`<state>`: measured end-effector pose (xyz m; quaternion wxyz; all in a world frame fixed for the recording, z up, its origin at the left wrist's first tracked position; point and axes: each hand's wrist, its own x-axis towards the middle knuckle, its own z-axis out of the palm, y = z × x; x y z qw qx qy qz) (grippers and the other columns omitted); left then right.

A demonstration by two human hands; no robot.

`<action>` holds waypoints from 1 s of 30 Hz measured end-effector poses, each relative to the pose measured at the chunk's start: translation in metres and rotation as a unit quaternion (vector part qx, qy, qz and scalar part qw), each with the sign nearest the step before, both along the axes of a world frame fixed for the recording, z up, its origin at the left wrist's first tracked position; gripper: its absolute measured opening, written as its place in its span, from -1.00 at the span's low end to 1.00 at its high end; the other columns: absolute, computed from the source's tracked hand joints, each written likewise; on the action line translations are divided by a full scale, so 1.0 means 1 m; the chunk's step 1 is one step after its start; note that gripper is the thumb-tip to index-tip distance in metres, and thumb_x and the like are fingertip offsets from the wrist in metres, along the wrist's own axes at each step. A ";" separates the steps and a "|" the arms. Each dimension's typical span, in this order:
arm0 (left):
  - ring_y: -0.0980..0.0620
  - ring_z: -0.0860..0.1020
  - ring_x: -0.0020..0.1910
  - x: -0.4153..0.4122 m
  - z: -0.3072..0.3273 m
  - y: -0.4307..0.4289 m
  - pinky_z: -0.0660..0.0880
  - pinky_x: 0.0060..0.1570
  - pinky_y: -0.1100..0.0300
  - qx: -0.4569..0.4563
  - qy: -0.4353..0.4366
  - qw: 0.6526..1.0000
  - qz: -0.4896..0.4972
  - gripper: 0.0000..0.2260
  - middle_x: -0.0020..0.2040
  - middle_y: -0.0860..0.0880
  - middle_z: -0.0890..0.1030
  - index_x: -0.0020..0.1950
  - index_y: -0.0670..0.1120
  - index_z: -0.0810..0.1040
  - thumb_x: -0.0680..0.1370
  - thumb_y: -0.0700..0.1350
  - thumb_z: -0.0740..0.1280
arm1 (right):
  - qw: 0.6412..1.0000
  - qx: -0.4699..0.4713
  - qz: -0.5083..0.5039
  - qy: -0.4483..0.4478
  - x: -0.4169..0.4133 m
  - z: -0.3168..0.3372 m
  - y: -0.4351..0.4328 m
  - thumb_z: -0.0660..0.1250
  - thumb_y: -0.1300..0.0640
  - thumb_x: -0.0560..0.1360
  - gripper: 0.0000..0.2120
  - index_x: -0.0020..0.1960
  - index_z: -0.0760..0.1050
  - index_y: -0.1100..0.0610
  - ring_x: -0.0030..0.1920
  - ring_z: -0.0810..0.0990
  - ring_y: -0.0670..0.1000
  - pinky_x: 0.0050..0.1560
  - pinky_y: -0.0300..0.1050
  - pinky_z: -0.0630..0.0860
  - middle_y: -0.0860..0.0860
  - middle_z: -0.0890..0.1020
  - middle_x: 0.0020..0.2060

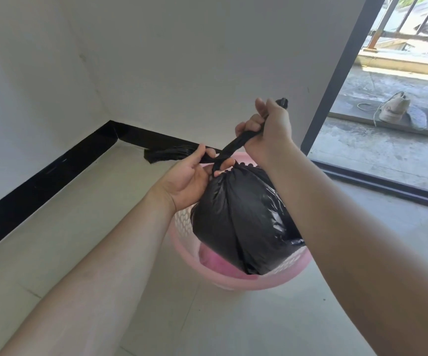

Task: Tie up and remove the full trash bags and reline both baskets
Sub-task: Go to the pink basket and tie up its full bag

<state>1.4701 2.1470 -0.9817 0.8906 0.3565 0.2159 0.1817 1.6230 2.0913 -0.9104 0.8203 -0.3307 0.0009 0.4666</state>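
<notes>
The black trash bag (243, 217), partly behind my right forearm (336, 227), hides most of the pink basket (233, 282) holding it. My left hand (189, 177) pinches one twisted tail (172, 153); my right hand (268, 127) grips the other.

There is one black trash bag (243, 217) and one pink basket (233, 285) on the floor near its corner. Two hands show, the left hand (189, 178) and the right hand (269, 127). One shoe (392, 110) lies outside.

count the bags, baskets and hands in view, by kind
bag: 1
basket: 1
hands: 2, left hand and right hand
total: 4
</notes>
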 end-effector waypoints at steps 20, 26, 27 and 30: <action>0.09 0.68 -0.18 0.001 -0.008 0.004 0.61 -0.11 0.24 0.319 0.193 0.919 0.125 -0.53 -0.24 -0.05 0.65 -0.32 -0.04 0.19 0.47 -0.49 0.35 | 0.772 -0.328 -0.046 -0.543 0.027 -0.008 -0.027 0.38 0.03 0.48 -0.60 0.29 0.48 0.07 0.01 0.56 -0.05 0.11 -0.13 0.46 -0.08 0.56 -0.05; 0.00 0.64 -0.11 0.000 -0.004 0.006 0.53 0.07 0.06 0.522 0.267 0.805 0.093 -0.55 -0.31 0.04 0.55 -0.39 0.03 0.20 0.32 -0.13 0.52 | 0.602 -0.282 0.173 -0.727 0.016 -0.008 -0.023 0.27 0.26 0.56 -0.67 0.29 0.57 0.08 -0.02 0.64 -0.02 0.00 -0.19 0.60 0.00 0.67 0.11; -0.10 0.63 -0.06 0.000 -0.003 0.006 0.52 0.12 -0.04 0.542 0.276 0.789 0.088 -0.59 -0.31 -0.01 0.55 -0.42 0.05 0.22 0.27 -0.03 0.50 | 0.557 -0.299 0.220 -0.743 0.013 -0.013 -0.022 0.27 0.26 0.56 -0.65 0.31 0.56 0.09 0.05 0.64 0.00 0.09 -0.15 0.59 0.01 0.66 0.16; -0.20 0.58 -0.08 0.002 -0.006 0.001 0.50 0.08 -0.09 0.579 0.301 0.753 0.088 -0.60 -0.19 -0.24 0.59 -0.43 0.03 0.23 0.29 -0.06 0.49 | 0.421 -0.346 0.326 -0.773 0.007 -0.035 -0.024 0.32 0.16 0.53 -0.66 0.30 0.58 0.00 0.15 0.60 0.04 0.22 -0.07 0.52 -0.02 0.64 0.19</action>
